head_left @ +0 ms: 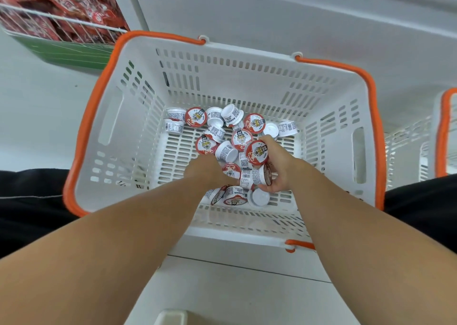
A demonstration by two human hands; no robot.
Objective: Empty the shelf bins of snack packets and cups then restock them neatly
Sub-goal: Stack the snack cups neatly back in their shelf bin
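From the head camera we look straight down into a white slotted basket (138,116) with orange handles, standing on a pale floor. Both our bare arms reach into it. Our right hand (277,168) curls around several cups at once: one red-lidded cup (257,152) sits tilted against the fingers, and another lies on its side lower in the palm. We judge we are gathering a handful to carry to the shelf. Our left hand (210,170) is low among the cups with its back to us; its fingers are hidden, so we cannot tell what it holds.

The cups (222,131) are small white tubs with printed labels and red foil lids showing a tiger face. They lie jumbled on the basket floor, some upright, some tipped or upside down.

At top left, a wire bin (61,25) holds red packets (74,5). Part of a second basket (442,131) shows at the right edge.
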